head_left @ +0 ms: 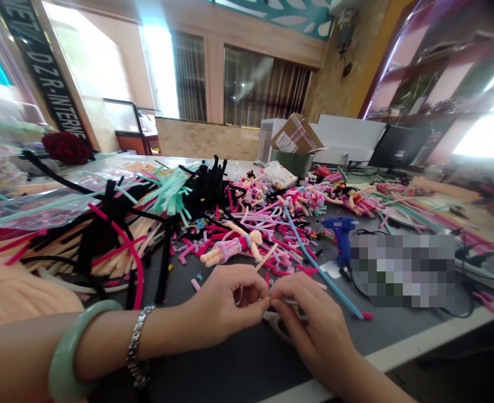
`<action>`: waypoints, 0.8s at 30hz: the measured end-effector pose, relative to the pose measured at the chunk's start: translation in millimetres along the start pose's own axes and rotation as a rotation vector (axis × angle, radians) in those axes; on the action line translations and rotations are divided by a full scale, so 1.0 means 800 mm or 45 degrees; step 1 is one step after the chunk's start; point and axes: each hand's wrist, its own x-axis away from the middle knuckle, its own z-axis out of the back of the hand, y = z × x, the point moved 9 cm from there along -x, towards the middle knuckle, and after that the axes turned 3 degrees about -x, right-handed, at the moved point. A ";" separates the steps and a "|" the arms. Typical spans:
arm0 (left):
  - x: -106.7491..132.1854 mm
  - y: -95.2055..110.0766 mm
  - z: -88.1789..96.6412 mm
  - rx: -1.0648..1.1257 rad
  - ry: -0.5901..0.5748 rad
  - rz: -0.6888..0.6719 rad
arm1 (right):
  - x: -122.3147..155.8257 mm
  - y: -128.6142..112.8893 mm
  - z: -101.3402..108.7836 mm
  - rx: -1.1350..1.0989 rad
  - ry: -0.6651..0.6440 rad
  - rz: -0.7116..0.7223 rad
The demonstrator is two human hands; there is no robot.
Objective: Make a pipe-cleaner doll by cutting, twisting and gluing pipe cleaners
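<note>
My left hand [234,299] and my right hand [311,322] meet at the fingertips above the dark tabletop. Both are pinched closed; what lies between the fingertips is too small to make out. A cream pipe cleaner [267,256] shows just behind my left fingers; whether it is held I cannot tell. Under the hands a pale looped handle [281,329], like that of scissors, is partly hidden. Just beyond lies a pipe-cleaner doll [234,245] in pink and blue. To the right of it a long blue pipe cleaner [320,268] stretches towards the table's front edge.
Cut pink pieces and several finished dolls [305,198] cover the middle. Black pipe cleaners [207,184] and mint ones [172,193] are heaped at the back left. A blue glue gun [342,238] stands at right, beside a blurred-out patch. Another person's arm [448,189] reaches in at far right.
</note>
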 end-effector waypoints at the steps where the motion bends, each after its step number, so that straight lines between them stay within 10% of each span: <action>1: 0.000 0.000 0.000 0.000 -0.007 0.005 | 0.000 -0.001 0.000 0.004 0.002 0.009; 24: 0.001 0.000 -0.006 0.050 -0.043 -0.057 | 0.001 0.000 -0.008 0.099 -0.030 0.056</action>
